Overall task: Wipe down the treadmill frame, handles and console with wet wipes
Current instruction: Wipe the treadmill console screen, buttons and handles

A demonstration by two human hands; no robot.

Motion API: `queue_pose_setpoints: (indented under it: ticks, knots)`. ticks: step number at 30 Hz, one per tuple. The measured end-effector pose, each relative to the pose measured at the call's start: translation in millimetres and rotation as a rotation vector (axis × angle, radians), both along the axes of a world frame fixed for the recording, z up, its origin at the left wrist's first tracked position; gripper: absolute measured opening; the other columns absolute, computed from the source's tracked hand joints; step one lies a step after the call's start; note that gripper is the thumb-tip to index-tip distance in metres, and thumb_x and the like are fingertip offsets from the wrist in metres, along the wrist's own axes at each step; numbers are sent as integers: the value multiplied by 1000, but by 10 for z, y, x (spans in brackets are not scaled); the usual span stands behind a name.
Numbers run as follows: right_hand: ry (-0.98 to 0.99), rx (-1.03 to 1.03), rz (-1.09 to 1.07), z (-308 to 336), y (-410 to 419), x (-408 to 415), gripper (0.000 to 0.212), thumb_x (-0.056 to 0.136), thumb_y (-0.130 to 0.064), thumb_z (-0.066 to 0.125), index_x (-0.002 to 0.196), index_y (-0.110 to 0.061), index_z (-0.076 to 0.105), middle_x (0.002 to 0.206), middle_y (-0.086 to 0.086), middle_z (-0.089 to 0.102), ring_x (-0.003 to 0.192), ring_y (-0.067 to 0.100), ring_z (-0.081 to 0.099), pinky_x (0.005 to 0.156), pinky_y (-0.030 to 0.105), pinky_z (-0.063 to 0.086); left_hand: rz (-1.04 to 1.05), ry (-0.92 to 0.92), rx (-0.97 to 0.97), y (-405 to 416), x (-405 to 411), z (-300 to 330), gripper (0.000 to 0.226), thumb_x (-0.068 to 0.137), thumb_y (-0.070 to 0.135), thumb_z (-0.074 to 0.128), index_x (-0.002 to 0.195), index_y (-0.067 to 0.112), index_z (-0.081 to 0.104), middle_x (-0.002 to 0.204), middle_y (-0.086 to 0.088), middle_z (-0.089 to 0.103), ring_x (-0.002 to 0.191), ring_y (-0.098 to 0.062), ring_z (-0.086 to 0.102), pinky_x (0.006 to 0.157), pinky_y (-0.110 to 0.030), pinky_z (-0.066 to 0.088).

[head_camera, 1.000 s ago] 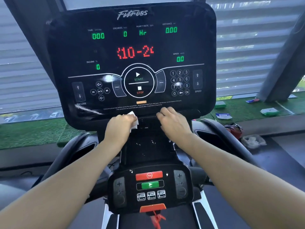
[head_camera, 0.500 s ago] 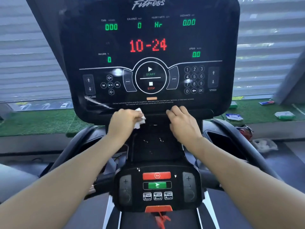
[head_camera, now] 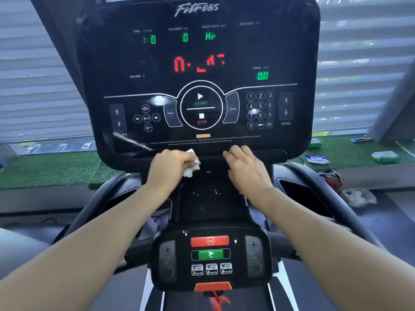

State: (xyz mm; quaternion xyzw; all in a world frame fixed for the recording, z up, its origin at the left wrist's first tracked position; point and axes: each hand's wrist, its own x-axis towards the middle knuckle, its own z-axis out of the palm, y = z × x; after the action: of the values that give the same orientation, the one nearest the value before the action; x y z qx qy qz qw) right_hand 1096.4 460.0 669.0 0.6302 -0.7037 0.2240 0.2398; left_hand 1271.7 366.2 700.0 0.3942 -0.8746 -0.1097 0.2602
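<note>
A black treadmill console (head_camera: 280, 48) with lit green and red digits fills the upper view. My left hand (head_camera: 170, 167) is closed around a crumpled white wet wipe (head_camera: 192, 163) and presses it against the ledge under the console's lower edge. My right hand (head_camera: 246, 168) rests flat on that same ledge to the right, fingers together, holding nothing. Below sits the lower control panel (head_camera: 256, 257) with a red stop button and a green go button. The curved black handles (head_camera: 336, 203) run down both sides.
Slatted blinds cover the window behind. Wipe packets (head_camera: 316, 158) and a green pack (head_camera: 385, 156) lie on the green turf sill at right. A crumpled clear plastic wrapper (head_camera: 359, 196) sits on the floor edge at right. An orange safety clip (head_camera: 213, 287) hangs at the panel's bottom.
The view has shifted slightly, so the console sits further right. The left hand with the wipe slid a little right and down along the ledge. The right hand stays in place.
</note>
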Motion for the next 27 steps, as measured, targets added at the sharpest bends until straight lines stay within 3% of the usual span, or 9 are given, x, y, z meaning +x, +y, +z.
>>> queue_pose_setpoints:
  ticks: [6,10,14,17,19,21,24,27]
  knots:
    - [17,-13,-37,0,-5,56,40,50,2,83,86,-7,69,84,2,58,75,22,55,39,20,36,7,-6,-123,2,23,-84,13,89,19,63,92,18,76,78,-9,72,74,-32,65,69,-38,50]
    - [87,-16,-69,24,-32,75,35,47,2,84,77,-7,68,78,3,58,69,23,56,34,19,29,-54,-47,-156,66,-248,-128,17,90,20,60,100,19,74,84,-9,72,78,-33,66,72,-41,52]
    - [135,35,-71,31,-40,53,42,41,-1,87,77,-9,67,79,2,57,70,22,55,33,20,30,-41,-47,-108,11,-51,-119,19,93,26,57,106,27,72,81,-4,72,75,-28,65,70,-37,51]
    - [154,44,-89,15,-33,44,43,41,-2,88,78,-10,67,78,1,56,70,21,54,33,19,29,2,-22,-29,-61,328,-65,26,87,41,46,91,30,69,71,0,67,70,-22,63,68,-34,49]
    - [154,37,-98,12,-42,51,41,43,-2,88,77,-10,67,77,1,56,69,20,54,35,18,26,21,-111,-53,-120,414,-53,36,79,43,34,94,28,63,78,-6,69,77,-25,65,72,-39,51]
    - [153,37,-110,10,-49,60,40,42,-1,88,76,-10,67,77,1,56,69,20,54,35,18,26,26,-152,-120,-110,333,-80,35,79,29,40,90,14,70,84,-13,71,78,-32,67,70,-43,52]
    - [146,43,-122,15,-48,77,42,40,-1,88,75,-10,66,77,1,55,69,20,54,34,19,29,-40,-117,-138,-47,69,-159,20,78,14,50,83,7,68,87,-9,69,77,-29,67,67,-44,54]
    - [134,60,-127,34,-35,87,43,40,-3,89,76,-10,67,78,1,56,70,21,55,33,19,30,-118,-87,-118,19,-81,-196,22,84,16,46,90,10,66,101,-4,68,90,-26,66,75,-43,55]
